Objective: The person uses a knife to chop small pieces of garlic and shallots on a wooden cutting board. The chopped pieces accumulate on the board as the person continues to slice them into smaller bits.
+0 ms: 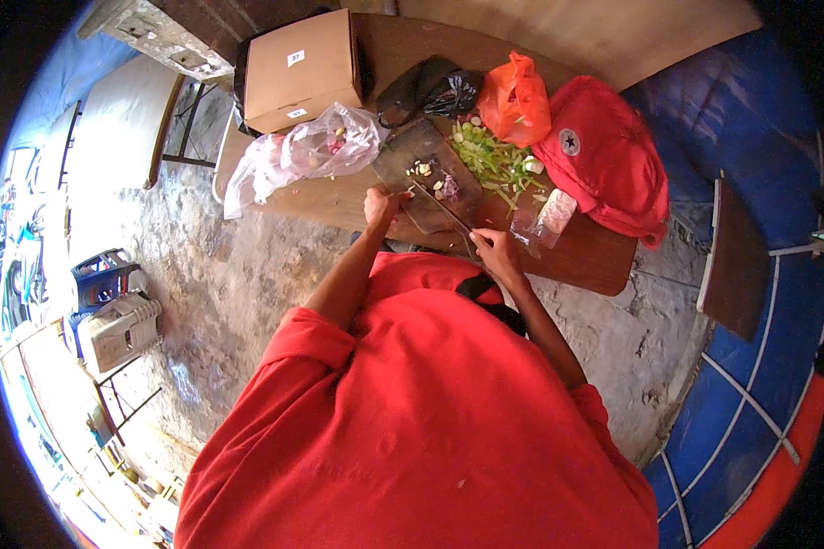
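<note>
A dark cutting board (404, 152) lies on the brown table, with pale sliced pieces (422, 169) and small purplish pieces (450, 188) on it. My right hand (496, 248) grips the handle of a knife (446, 208), whose blade reaches up and left over the board. At the board's left edge, my left hand (380, 205) pinches a small pale piece by the knife's tip. Chopped green vegetables (487, 152) are heaped just right of the board. Farther left lies a clear plastic bag (329, 145) with small items inside.
A cardboard box (302, 75) stands at the table's back left. Behind the board are a black plastic bag (446, 92) and an orange plastic bag (515, 103). Red cloth (608, 151) and a clear packet (556, 211) lie to the right. Stacked plastic chairs (120, 329) stand on the left.
</note>
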Tool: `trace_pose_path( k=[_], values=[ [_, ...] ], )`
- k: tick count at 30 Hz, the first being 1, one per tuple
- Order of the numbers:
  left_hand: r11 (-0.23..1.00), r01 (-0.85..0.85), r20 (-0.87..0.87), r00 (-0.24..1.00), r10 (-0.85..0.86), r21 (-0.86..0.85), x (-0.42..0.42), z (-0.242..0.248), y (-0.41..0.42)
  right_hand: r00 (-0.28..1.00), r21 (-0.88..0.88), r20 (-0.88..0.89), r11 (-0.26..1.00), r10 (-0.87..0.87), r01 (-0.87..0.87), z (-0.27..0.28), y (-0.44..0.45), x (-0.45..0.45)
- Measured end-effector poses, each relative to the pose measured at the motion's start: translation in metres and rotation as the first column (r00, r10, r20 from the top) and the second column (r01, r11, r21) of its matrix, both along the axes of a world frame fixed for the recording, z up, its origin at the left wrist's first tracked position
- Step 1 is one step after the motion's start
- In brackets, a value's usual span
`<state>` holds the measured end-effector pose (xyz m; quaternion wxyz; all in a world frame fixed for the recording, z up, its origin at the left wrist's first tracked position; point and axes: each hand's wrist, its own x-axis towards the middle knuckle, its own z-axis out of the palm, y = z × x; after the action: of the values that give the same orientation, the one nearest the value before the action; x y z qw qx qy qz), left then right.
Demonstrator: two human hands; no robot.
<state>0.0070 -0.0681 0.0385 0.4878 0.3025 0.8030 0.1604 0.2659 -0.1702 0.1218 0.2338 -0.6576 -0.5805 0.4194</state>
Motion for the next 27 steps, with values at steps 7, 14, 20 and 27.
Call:
trace_pose_path(
  k=[7, 14, 20, 27],
  values=[
    [0.998, 0.057, 0.000, 0.998, -0.057, 0.030, -0.002, -0.001, -0.001, 0.995, -0.088, 0.039, 0.992, 0.090, -0.087, 0.012, 0.001, -0.007],
    [0.999, 0.034, -0.027, 0.999, -0.034, 0.011, -0.002, -0.008, 0.000, 0.994, -0.129, -0.106, 0.990, 0.033, -0.047, -0.003, -0.005, -0.003],
    [0.999, 0.009, -0.012, 1.000, -0.009, 0.042, -0.002, -0.008, -0.001, 0.996, -0.117, -0.079, 0.992, 0.042, -0.051, -0.004, -0.006, -0.001],
    [0.999, 0.029, 0.028, 0.999, -0.028, -0.013, -0.003, -0.008, 0.002, 0.992, -0.125, -0.119, 0.990, 0.042, -0.057, -0.004, -0.005, -0.001]
  ],
)
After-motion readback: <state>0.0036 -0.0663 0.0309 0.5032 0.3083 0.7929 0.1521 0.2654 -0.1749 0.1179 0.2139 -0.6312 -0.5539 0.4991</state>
